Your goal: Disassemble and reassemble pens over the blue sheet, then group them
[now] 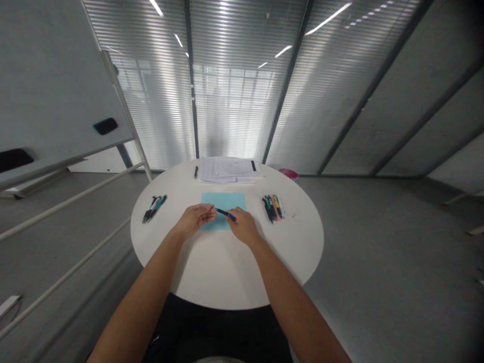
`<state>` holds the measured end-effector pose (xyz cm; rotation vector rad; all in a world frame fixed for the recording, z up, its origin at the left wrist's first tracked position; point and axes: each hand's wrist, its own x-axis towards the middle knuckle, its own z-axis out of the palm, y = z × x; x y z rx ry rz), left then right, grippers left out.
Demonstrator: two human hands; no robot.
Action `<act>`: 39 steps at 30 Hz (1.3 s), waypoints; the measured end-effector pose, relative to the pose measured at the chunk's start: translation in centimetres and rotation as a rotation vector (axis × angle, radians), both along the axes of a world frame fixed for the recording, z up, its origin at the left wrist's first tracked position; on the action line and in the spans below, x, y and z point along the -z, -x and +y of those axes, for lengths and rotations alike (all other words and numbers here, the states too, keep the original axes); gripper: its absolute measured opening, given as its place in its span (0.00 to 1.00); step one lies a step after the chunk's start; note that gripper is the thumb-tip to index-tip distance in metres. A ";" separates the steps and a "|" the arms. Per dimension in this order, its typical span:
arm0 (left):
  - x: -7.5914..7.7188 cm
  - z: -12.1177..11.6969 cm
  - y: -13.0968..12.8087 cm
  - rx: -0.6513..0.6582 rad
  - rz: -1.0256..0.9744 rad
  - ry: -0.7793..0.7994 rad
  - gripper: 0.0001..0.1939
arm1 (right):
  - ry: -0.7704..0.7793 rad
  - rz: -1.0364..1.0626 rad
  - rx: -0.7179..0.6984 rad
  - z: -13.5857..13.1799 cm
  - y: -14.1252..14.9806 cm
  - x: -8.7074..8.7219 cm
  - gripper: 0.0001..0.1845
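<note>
A blue and black pen (226,214) is held above a light blue sheet (223,199) on the round white table. My right hand (244,227) is closed round the blue end of it, with the dark end pointing left. At that dark end, the thumb and forefinger of my left hand (194,221) pinch the tip, while the other fingers curl loosely below. Several pens (154,208) lie in a group left of my left hand. Another row of several pens and markers (273,208), in black, green, pink and yellow, lies right of my right hand.
Printed papers (227,171) are stacked at the far side of the white table (219,282), with a dark pen (196,172) beside them. A whiteboard (56,85) on a metal frame stands at the left. A pink object (288,173) shows beyond the far right edge.
</note>
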<state>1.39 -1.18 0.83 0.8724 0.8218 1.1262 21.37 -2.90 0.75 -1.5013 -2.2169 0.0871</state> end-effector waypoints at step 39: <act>-0.1 -0.7 -0.4 0.049 0.364 -0.281 0.22 | 0.011 0.004 -0.066 0.2 0.2 0.3 0.10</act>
